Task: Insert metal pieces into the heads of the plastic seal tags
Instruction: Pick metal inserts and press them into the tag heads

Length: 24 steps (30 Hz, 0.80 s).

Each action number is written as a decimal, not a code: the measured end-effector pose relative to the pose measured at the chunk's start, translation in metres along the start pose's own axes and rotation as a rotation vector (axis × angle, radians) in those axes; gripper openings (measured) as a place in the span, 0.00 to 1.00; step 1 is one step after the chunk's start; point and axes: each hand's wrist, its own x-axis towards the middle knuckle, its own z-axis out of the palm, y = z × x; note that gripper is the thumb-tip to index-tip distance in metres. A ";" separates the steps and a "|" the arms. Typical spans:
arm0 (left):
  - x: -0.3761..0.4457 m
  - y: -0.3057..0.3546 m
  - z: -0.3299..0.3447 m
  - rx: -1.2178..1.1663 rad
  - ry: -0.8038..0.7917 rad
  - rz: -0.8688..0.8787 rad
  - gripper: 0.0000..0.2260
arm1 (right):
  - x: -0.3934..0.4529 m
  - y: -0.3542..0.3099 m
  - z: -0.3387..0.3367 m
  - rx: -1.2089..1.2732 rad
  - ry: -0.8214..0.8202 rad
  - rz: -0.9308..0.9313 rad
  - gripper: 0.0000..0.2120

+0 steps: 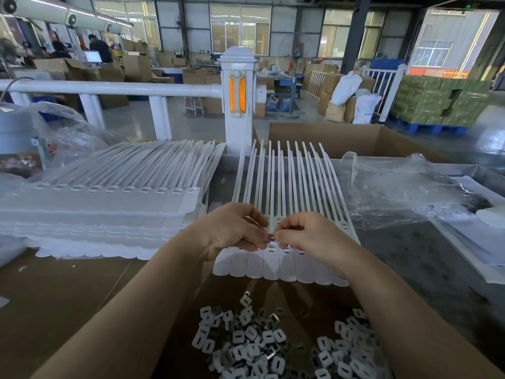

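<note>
Hands: left (pixel 232 231), right (pixel 308 236), pinching one metal piece (pixel 270 237).

A single wide-angle view, taken from the person's head, looks forward and steeply down across a work table (pixel 68 291). Both forearms enter from the bottom corners of the frame and meet near the centre, where the left hand (pixel 232 228) and right hand (pixel 308 233) sit close to the lens. The tags (pixel 276 263) lie just beyond the hands at mid-frame; a pile of metal pieces (pixel 262 348) fills the bottom centre, nearest the camera. The upper half of the frame takes in a white rail post (pixel 237 116) just past the table and a warehouse floor far behind it. Straight lines bow near the edges. There is no second view.
</note>
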 end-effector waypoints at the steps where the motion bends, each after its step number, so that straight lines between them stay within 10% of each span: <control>1: 0.000 0.000 0.000 0.000 -0.010 -0.002 0.12 | 0.000 -0.001 0.001 -0.004 0.001 0.005 0.04; 24: 0.008 -0.008 0.012 0.345 0.157 0.043 0.03 | 0.000 0.000 0.006 0.014 0.067 0.017 0.04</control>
